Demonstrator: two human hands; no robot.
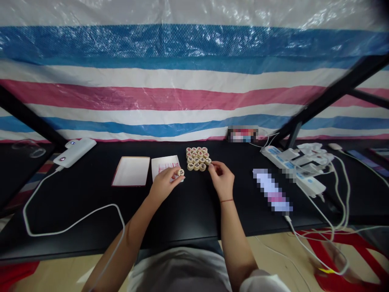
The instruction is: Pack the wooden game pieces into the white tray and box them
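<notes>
A cluster of several round wooden chess pieces (197, 157) lies packed together on the black table (188, 211). My left hand (164, 183) is closed in a pinch on one wooden chess piece (181, 172), held just left of the cluster, over a white box half (165, 165). My right hand (221, 178) rests on the table just right of the cluster, fingers curled, its fingertips touching the cluster's right edge. A red cord circles that wrist.
A second white box half (131, 171) lies left of the first. A white power bank (74, 152) with cable sits far left. A power strip (293, 170) with plugs and tangled cables fills the right. A striped tarp (194, 81) hangs behind the table.
</notes>
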